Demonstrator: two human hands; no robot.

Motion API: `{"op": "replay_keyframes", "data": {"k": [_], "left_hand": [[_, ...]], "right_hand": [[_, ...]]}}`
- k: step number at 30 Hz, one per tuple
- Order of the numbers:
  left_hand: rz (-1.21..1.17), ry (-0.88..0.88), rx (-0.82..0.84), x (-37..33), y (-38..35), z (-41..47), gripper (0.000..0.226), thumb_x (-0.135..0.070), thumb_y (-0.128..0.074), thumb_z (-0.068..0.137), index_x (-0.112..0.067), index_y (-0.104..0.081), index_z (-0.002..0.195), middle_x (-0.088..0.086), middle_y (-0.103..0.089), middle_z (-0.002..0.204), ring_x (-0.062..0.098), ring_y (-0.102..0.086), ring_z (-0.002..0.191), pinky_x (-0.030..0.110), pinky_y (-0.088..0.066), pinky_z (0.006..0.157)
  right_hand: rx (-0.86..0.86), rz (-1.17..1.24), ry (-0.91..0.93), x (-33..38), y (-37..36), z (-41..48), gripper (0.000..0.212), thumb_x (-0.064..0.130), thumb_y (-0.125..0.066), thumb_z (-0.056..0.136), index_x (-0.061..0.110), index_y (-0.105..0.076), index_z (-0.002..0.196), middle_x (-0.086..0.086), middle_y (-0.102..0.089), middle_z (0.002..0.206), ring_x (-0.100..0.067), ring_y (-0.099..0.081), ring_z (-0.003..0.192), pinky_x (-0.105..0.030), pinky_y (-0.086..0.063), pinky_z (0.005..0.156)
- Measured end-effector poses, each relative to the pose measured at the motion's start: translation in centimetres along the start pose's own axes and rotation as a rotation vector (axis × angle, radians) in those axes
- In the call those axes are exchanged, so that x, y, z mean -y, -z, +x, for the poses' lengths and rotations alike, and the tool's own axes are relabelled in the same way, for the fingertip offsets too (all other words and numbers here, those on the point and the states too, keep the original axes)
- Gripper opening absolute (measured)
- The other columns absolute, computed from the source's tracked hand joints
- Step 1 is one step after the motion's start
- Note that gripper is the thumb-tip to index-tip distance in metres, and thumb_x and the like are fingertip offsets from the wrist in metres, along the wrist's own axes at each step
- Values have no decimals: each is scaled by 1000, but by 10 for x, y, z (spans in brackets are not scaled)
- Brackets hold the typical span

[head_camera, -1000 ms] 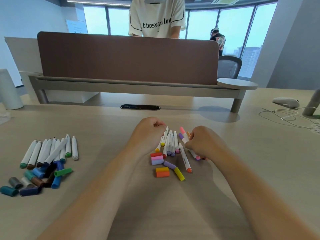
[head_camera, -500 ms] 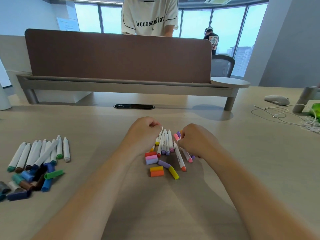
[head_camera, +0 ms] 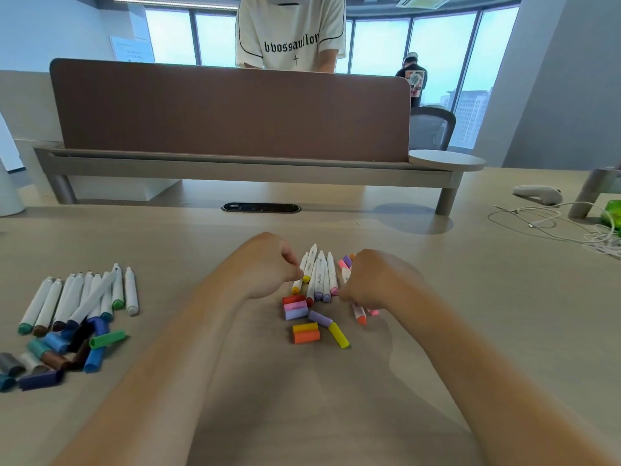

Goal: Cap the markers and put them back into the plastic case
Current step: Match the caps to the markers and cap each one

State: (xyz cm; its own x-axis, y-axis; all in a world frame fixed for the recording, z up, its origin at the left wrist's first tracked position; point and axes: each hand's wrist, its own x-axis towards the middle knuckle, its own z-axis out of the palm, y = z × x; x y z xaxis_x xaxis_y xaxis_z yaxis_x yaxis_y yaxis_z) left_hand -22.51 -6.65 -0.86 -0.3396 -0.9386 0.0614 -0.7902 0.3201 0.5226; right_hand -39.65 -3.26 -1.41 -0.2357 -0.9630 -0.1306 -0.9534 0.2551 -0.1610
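Two hands, both curled: the left hand (head_camera: 265, 267) touches the white markers (head_camera: 319, 277), can't tell if it's pinching one, and the right hand (head_camera: 379, 280) is wrapped over the pink and orange markers (head_camera: 360, 314). Markers lie between the hands, pointing straight away, coloured ends toward the body. Loose caps (head_camera: 304, 332) sit just nearer, closer to the left hand I'd say. Another pile (head_camera: 77, 297) is well off left. No case in view.

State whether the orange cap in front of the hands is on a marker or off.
Off: the orange cap lies loose on the desk against a yellow cap, no marker barrel in it.
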Motion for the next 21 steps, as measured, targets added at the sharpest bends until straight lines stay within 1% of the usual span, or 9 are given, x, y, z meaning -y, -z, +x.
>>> {"op": "replay_keyframes", "data": {"k": [3, 4, 6, 7, 10, 13, 15, 18, 21], "left_hand": [[59, 3, 80, 2, 3, -2, 14, -31, -72, 86, -19, -76, 91, -4, -69, 91, 10, -60, 82, 24, -47, 68], [74, 4, 109, 2, 3, -2, 16, -33, -72, 85, -19, -76, 92, -4, -69, 90, 10, -60, 82, 25, -48, 70], [107, -12, 150, 0, 2, -3, 16, -33, -72, 86, -19, -75, 94, -4, -69, 90, 9, -58, 79, 23, -47, 69], [124, -22, 160, -2, 2, -4, 15, -31, -71, 87, -19, -75, 95, -4, -68, 89, 9, -57, 78, 22, -46, 68], [144, -42, 141, -3, 2, -4, 12, -27, -69, 88, -19, -75, 95, -3, -68, 91, 10, -57, 78, 20, -44, 65], [131, -34, 103, -1, 2, -3, 12, -25, -67, 89, -19, -75, 96, -2, -69, 94, 10, -58, 80, 20, -43, 63], [121, -22, 97, 2, 2, -2, 12, -24, -67, 89, -18, -75, 96, -2, -70, 96, 11, -60, 83, 22, -43, 66], [130, -6, 109, 5, 2, 0, 13, -21, -67, 89, -18, -75, 99, -2, -70, 99, 12, -61, 87, 23, -45, 71], [175, 9, 141, 6, 0, 0, 10, -19, -68, 89, -20, -73, 98, -2, -68, 97, 12, -60, 85, 22, -42, 65]], "right_hand": [[-84, 169, -20, -3, 3, 3, 32, 35, -62, 86, 13, -54, 63, -3, -51, 56, -18, -50, 50, -27, -45, 57], [-117, 245, 2, -4, 3, 4, 34, 33, -61, 86, 13, -51, 61, -2, -47, 53, -18, -47, 48, -26, -42, 55], [-138, 394, 57, -3, 2, 4, 32, 27, -60, 84, 10, -49, 58, -2, -39, 51, -18, -39, 48, -27, -35, 53], [-134, 450, 86, -3, 1, 3, 29, 25, -59, 83, 9, -52, 59, -3, -39, 52, -18, -38, 49, -28, -34, 54], [-79, 590, 148, -3, 2, 2, 23, 20, -58, 84, 4, -62, 68, -8, -50, 59, -17, -45, 52, -28, -38, 55], [12, 788, 179, -6, 2, 2, 23, 12, -59, 88, 4, -63, 66, -7, -54, 60, -12, -43, 42, -23, -38, 47], [21, 820, 183, -6, 1, 3, 21, 12, -60, 88, 3, -69, 72, -7, -59, 63, -11, -44, 42, -21, -39, 47], [30, 797, 188, -6, -1, 5, 21, 16, -60, 90, 2, -73, 81, -7, -65, 70, -10, -47, 46, -20, -41, 48], [48, 807, 205, -7, -1, 6, 22, 15, -58, 91, 2, -74, 84, -7, -65, 71, -9, -48, 47, -17, -40, 46]]}}
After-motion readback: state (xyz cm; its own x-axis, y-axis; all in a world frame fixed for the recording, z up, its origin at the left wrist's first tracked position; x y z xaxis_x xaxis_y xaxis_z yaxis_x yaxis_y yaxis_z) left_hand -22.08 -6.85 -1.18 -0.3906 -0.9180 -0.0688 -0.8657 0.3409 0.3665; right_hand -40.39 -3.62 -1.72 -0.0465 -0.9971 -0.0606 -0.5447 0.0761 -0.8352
